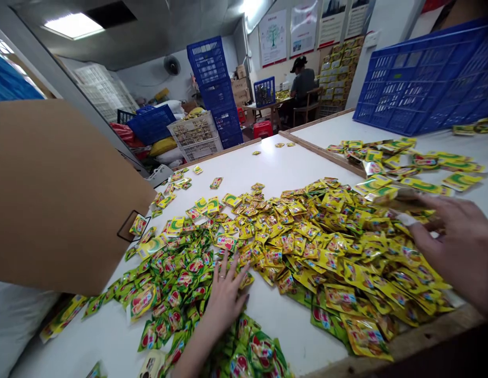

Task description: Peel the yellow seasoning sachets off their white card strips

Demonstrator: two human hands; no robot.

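My left hand [226, 296] lies with fingers spread on a heap of green snack packets [188, 278], a ring on one finger. Its fingertips reach the gap between the green heap and a larger heap of yellow snack packets [326, 236]. Over the right side of the yellow heap hovers my right hand [460, 236], slightly blurred, with white tape round the thumb. Thumb and forefinger are apart, and I make out nothing held between them. Flat yellow-and-green packets [421, 184] lie just beyond it.
A cardboard box [66, 194] stands on the left of the white table [251, 168]. At the right rear sits a blue crate [421, 79]. Wooden strips [322, 152] edge and divide the tabletop. Farther back are stacked crates [216, 89] and a seated person [303, 84].
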